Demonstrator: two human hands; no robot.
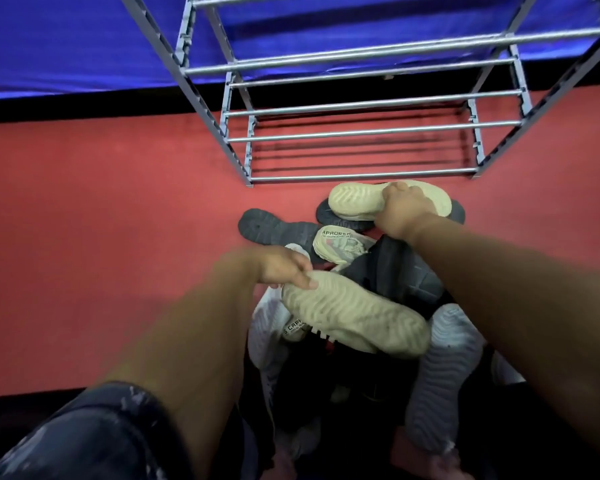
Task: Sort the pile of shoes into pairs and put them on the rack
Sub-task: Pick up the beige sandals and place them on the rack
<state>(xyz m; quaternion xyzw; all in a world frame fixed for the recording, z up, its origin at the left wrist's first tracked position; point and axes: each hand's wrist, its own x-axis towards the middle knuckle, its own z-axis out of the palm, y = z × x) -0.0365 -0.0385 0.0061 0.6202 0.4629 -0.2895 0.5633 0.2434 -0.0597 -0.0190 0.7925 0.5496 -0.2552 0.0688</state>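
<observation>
Setting: red carpet under a blue cloth backdrop; the landmark is a grey tubular shoe rack, every visible tier bare.
Pile: mixed shoes heaped on the carpet directly in front of the rack's lowest bar, running back toward the person.
Left hand: left hand, on the near-left edge of the pile and well short of the rack, closed on one end of a cream-soled sneaker held sole-up.
Right hand: right hand, just in front of the lowest bar, gripping a second cream-soled sneaker around its middle, sole-up, over a dark shoe.
Match: both soles show the same cream colour and wavy tread, so they are probably a pair.
Other shoes: a dark-soled shoe lies left of the pile; a pale sneaker with printed lettering sits between the hands; a grey ridged sole lies farthest from the rack.
Step in hand: judged as lifting the matched pair clear.
Technique: confirm one left and one right, turn both sole-down, toes the same way, and rest each across two bars side by side so neither slips through the gaps.
Risk: lifting may disturb the shoes lying underneath.
</observation>
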